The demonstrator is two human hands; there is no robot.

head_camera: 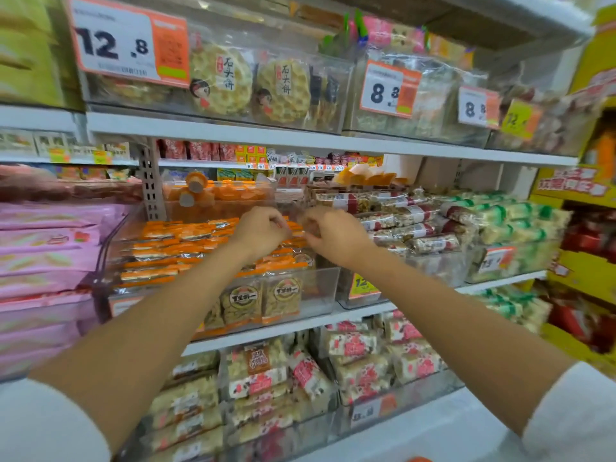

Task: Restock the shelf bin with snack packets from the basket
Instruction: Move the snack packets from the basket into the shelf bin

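White sleeves are cut off at the bottom corners, and a small orange sliver at the bottom edge shows too little to identify. Both bare forearms reach up to a white metal shelf in a shop aisle. Below its front edge sit bins of red-and-white puffed-snack packets. On the shelf stands a clear plastic shelf bin. Brown-labelled packets stand upright behind its front wall, and flat orange foil snack packets are heaped to the rim above them. The left hand is over the heap near the bin's back right corner, fingers curled down toward the packets. The right hand, just beside it and smeared by motion, is curled too. Knuckles and blur hide the fingertips of both, so I cannot tell whether either hand pinches a packet. Pink packets fill the shelf's left end, and red-banded nut bars and green-and-white packets fill the right. On the shelf above, round biscuits in clear bags stand beside a large orange-and-white price card reading 12.8.
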